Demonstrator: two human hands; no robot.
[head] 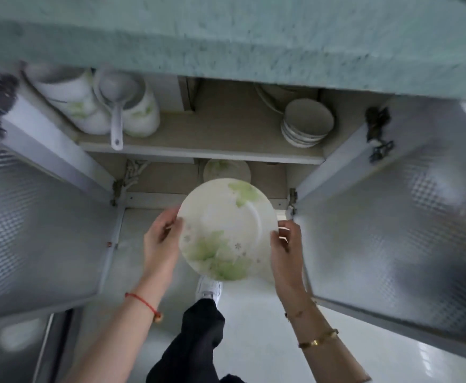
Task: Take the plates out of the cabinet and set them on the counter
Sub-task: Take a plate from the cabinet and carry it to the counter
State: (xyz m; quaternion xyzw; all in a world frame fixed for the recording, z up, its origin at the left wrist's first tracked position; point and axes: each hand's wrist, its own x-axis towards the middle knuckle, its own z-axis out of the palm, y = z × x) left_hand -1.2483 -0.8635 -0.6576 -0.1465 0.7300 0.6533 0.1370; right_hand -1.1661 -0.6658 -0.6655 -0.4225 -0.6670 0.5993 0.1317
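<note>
One head-worn camera looks steeply down from above, past the front edge of the green counter (226,37) that fills the far top of the view, into the open cabinet (198,146) beneath it. It sits close to the work: the left hand (161,239) and right hand (287,250), each gripping the rim of the plate (226,230), lie just below centre, with a shoe (208,288) on the floor (254,327) straight underneath. The wide lens splays the left door (32,230) and right door (392,230) out to the sides, and the picture is softly blurred.
</note>
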